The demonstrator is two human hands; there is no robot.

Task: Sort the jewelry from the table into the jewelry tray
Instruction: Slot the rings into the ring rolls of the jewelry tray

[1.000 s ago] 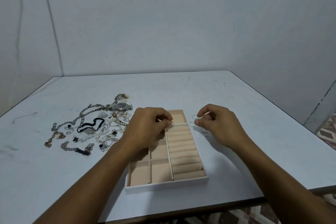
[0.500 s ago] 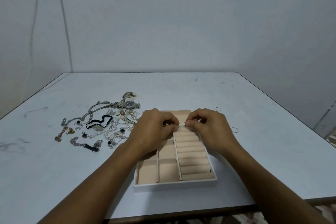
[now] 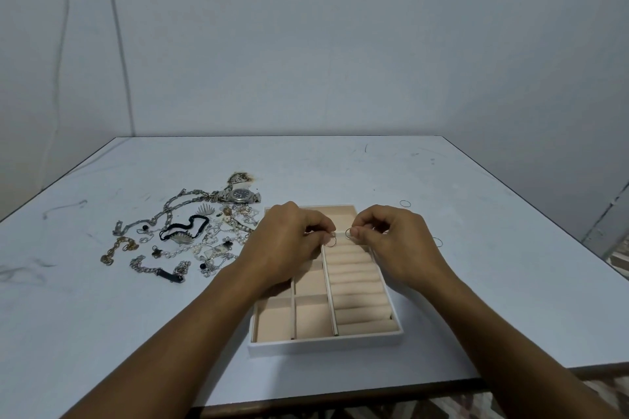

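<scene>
Both hands hover over the far part of the tray, close to each other but not touching. The left hand has its fingers curled and pinches a thin metal ring between thumb and forefinger. The right hand is curled in the same way and pinches a second thin metal ring at its fingertips. The two rings are just beside each other, at the far end of the rolls. Whether they touch the rolls I cannot tell.

The large pale blue-grey table carries everything. Near its front edge, in the middle, stands the rectangular white jewelry tray with beige velvet lining. Its left side is divided into square compartments, and its right side is a column of soft beige rolls.

On the table, left of the tray, lies a tangled pile of jewelry: silver chains, pearl-like beads and small pendants. At the far edge of the pile is a silver wristwatch with a dark dial. A black cord bracelet lies among the chains, and a short gold-coloured chain lies at the left edge.

Right of the tray, two more thin rings lie flat on the table. One loose ring is near the tray's far right corner, and the other loose ring is near the right hand.
</scene>
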